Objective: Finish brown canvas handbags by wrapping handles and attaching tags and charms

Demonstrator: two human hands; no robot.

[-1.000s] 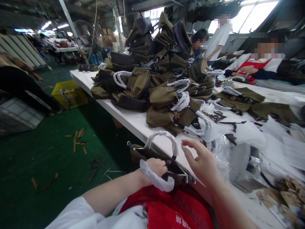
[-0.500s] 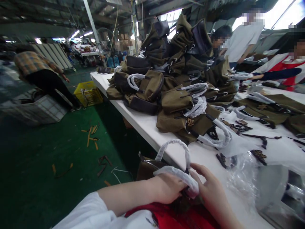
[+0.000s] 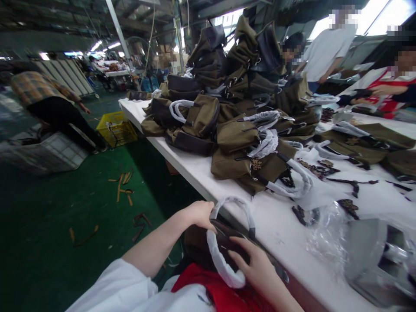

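A dark brown and olive handbag (image 3: pixel 198 245) is held against the table edge, in front of my body. Its two looped handles (image 3: pixel 221 264) are wrapped in white film and stand up from the top. My left hand (image 3: pixel 199 214) is closed on the far left end of the bag's top, beside a handle; its fingertips are partly hidden. My right hand (image 3: pixel 255 262) lies on the dark top of the bag between the handles, with fingers stretched and apart. The bag's lower part is out of sight.
Several olive handbags (image 3: pixel 237 134) are heaped on the white table (image 3: pixel 201 182). Clear plastic (image 3: pixel 326 234) and a grey box-like thing (image 3: pixel 367 255) lie at the right. A yellow crate (image 3: pixel 117 130) and leather scraps (image 3: pixel 123 186) are on the green floor. Other people work nearby.
My left hand has moved from the handles to the bag's far left end. My right hand has shifted left onto the bag's top. The bag has turned a little.
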